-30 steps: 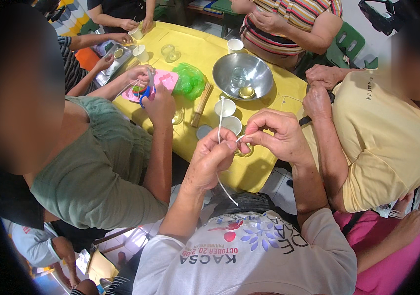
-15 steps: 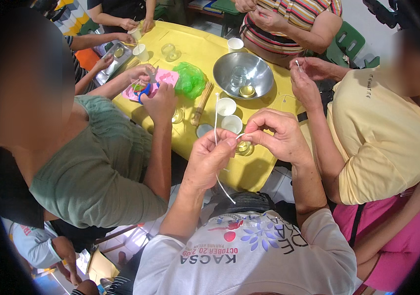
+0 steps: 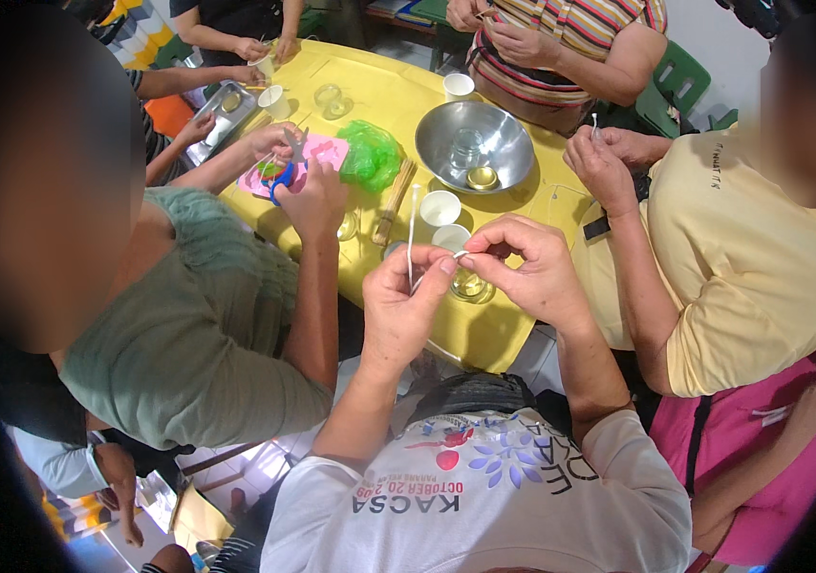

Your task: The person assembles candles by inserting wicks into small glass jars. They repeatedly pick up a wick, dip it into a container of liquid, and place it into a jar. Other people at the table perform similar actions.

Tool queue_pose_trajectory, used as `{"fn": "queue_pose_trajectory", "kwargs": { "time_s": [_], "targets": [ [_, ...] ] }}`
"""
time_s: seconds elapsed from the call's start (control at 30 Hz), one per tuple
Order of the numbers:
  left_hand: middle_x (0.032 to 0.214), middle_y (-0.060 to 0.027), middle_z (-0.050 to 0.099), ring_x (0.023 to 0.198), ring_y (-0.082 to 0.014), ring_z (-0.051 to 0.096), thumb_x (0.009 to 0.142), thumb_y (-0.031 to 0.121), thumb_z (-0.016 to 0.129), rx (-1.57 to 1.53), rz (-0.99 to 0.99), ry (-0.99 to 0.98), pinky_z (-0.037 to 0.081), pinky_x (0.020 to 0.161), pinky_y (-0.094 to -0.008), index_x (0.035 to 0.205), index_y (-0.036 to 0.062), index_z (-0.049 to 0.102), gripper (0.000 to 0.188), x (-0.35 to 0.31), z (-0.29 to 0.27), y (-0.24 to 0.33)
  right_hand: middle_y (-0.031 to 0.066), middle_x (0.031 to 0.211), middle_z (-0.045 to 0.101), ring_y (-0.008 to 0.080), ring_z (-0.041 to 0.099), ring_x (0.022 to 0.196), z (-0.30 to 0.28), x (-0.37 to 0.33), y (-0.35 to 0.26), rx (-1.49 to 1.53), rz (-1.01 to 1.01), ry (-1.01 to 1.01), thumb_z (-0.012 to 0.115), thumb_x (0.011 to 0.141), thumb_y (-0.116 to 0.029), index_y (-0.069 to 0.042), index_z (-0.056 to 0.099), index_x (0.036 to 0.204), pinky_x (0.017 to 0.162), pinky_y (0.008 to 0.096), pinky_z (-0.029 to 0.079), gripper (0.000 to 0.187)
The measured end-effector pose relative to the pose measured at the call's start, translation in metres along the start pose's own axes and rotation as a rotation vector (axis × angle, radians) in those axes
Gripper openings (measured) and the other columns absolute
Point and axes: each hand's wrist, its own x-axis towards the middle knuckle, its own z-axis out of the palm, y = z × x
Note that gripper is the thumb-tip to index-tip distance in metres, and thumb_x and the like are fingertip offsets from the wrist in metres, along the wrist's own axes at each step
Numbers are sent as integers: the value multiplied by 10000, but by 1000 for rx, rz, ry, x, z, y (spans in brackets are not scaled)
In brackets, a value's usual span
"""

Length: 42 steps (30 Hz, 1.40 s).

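Note:
A white cord [image 3: 412, 224] runs through both my hands above the near end of the yellow table [image 3: 499, 329]. My left hand [image 3: 406, 298] is closed, pinching the cord between thumb and index finger, and one end sticks up above it. My right hand [image 3: 530, 263] pinches the same cord, forming a small loop between the fingertips. Another length hangs below my left hand. Under my hands stands a clear glass jar [image 3: 471, 286], partly covered by them. Two white paper cups [image 3: 440, 207] stand just beyond.
A metal bowl [image 3: 508, 124] holds small glass jars. Bundled sticks [image 3: 394, 202], a green plastic bag [image 3: 372, 158] and a pink mould [image 3: 325, 150] lie left of it. A person at left holds blue scissors [image 3: 282, 179]. Others work around the table; one at right holds white string [image 3: 594, 124].
My hands have shifted slightly, with the cord now bent into a small loop between the fingertips. The hanging end has swung. The person at right has raised the string's end a little.

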Motion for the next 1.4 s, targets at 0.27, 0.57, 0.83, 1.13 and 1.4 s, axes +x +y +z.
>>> {"fn": "queue_pose_trajectory", "kwargs": {
  "time_s": [0.27,0.57,0.83,1.13,1.4],
  "targets": [
    [764,46,565,660,-6,456,863,76,645,102,79,55,373,580,-163,891,8,621,77,4,0,-2,55,777,590,110,574,679,-2,0,-3,-36,36,-46,686,801,-68,1,625,854,606,249,455,106],
    [816,18,611,726,-24,511,869,79,641,-105,-35,-15,415,657,-185,891,15,622,71,-3,-1,-4,-7,864,621,66,564,739,28,-14,17,836,232,75,652,853,-48,-33,629,915,671,210,443,68],
    [798,27,594,694,-28,496,891,126,621,-177,-124,-15,398,628,-180,939,19,622,118,-8,7,-12,-17,935,561,97,525,916,58,-27,25,1339,332,173,620,887,-131,-98,583,944,843,260,404,75],
    [624,79,485,482,7,328,884,207,644,-345,-272,27,215,425,-171,923,56,626,157,-10,10,-15,-15,994,569,107,527,945,59,-32,28,1132,275,241,594,908,-148,-112,613,950,856,289,406,58],
    [560,79,451,414,6,279,875,172,635,-474,-327,4,171,378,-183,856,68,615,107,-6,11,-9,28,1076,553,118,511,1029,46,-28,34,1116,206,130,586,903,-91,-62,660,1031,893,301,412,150]
  ]
}}
